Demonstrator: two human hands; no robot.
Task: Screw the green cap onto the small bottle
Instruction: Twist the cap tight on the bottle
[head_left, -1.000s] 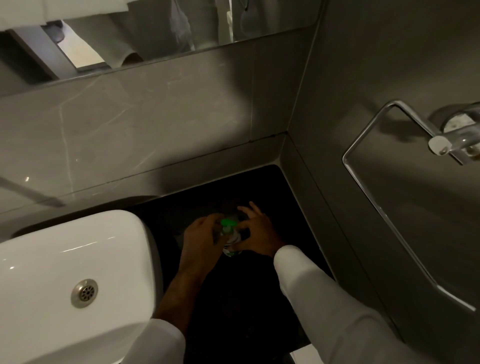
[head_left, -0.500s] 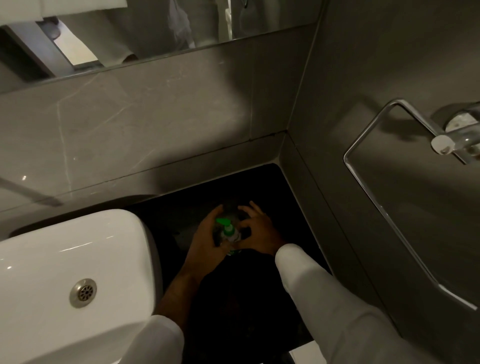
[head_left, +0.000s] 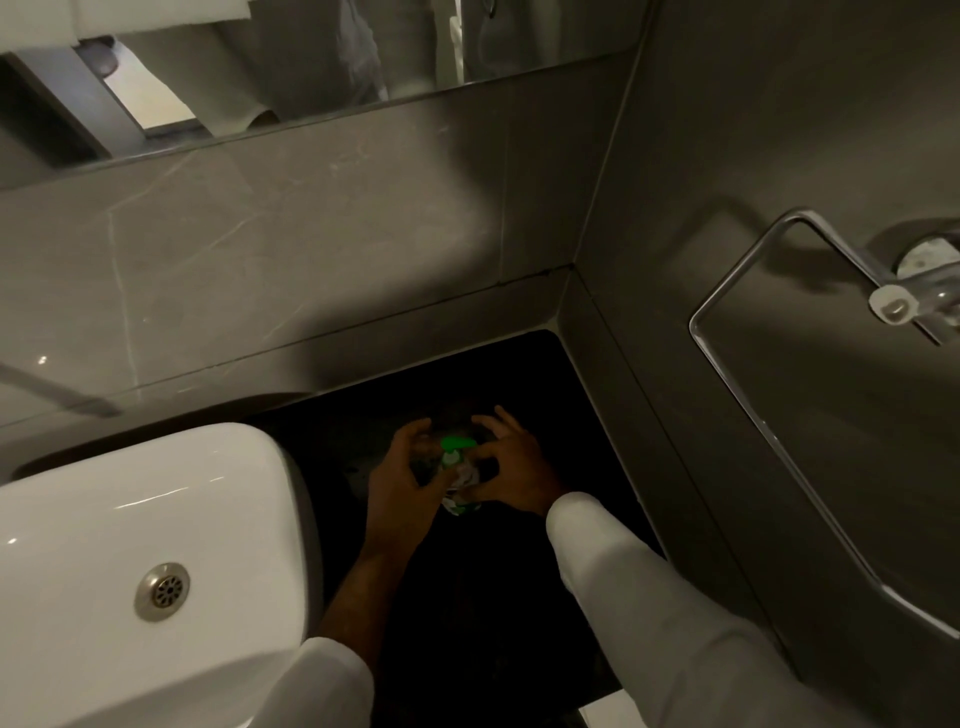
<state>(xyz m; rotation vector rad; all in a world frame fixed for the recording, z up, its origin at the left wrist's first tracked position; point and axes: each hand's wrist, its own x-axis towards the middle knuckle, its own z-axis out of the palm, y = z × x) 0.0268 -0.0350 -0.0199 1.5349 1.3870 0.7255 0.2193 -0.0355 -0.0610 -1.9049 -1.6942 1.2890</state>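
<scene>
A single wide-angle camera, worn on the person's head, looked forward and steeply down into a tiled corner, so the dark tabletop (head_left: 587, 415) lay below the middle of the frame and the walls bent outward toward the edges. It sat well above the work: the left hand (head_left: 402, 475) and right hand (head_left: 511, 470) appeared small at mid-frame, with both white sleeves running in from the bottom edge. The white sink (head_left: 130, 519) filled the lower left, a mirror (head_left: 291, 62) crossed the top, and a chrome towel ring (head_left: 769, 405) stood on the right wall.
</scene>
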